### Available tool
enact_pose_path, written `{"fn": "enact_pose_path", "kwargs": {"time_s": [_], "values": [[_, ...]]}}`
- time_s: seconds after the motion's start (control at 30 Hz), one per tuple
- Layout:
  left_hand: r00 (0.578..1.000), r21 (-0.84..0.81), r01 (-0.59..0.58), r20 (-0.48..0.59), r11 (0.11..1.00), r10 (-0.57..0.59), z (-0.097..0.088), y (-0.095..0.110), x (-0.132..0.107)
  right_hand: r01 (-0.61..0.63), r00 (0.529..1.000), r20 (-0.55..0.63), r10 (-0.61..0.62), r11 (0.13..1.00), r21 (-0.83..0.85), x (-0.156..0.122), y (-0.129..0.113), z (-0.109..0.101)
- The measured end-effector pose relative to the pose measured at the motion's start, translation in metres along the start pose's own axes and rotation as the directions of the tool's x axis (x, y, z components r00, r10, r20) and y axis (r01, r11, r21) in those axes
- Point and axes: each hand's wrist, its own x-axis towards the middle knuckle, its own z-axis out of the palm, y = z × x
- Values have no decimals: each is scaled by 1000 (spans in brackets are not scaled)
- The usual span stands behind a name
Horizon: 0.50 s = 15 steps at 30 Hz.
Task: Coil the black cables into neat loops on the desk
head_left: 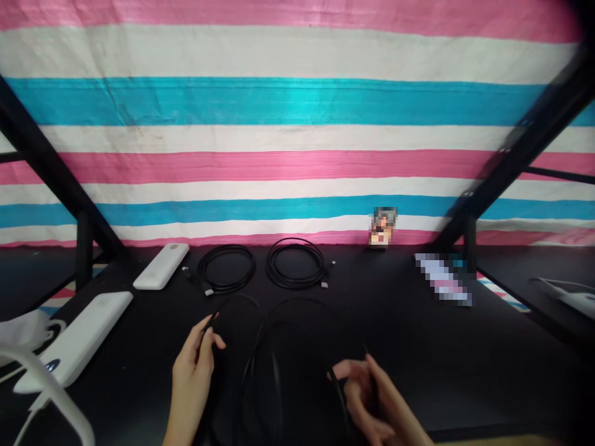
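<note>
A person's two bare hands handle a loose black cable (251, 361) over a black tabletop (465, 378), on the near side of two coiled cables (297, 284).

The slack cable loops between the hands, and the step seems best done with even, relaxed turns, without twisting or sharp bends, the plugs clear of the loops. The left hand (196, 354) pinches a strand between thumb and forefinger, with almost no gap. The right hand (360, 391) curls its fingers partway around the cable, a dark strand crossing them; blur hides exactly how firmly they grip. White power banks (161, 267) lie beyond the left hand.
</note>
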Motion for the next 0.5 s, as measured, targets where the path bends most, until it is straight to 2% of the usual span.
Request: {"fn": "enact_pose_path", "kwargs": {"time_s": [0.07,0.17,0.23,0.3,0.4,0.5], "values": [[998,-99,43,-40,994,-47,-2,0,0,93,996,-20,-91,994,65,-10,-8,1],[995,-152,87,-27,984,-93,-4,0,-1,164,983,-66,-169,983,-80,-20,-21,9],[996,-124,94,-3,988,-95,-4,0,-3,121,987,-76,-142,965,-232,-17,-23,16],[995,-85,99,33,991,-96,-2,0,-4,75,990,-89,-107,949,-307,-9,-19,24],[985,-23,156,78,987,-154,0,2,-5,57,997,-29,-67,962,-268,1,-9,34],[974,25,208,89,978,-210,2,4,-6,46,997,72,-32,976,-214,-4,-10,43]]}}
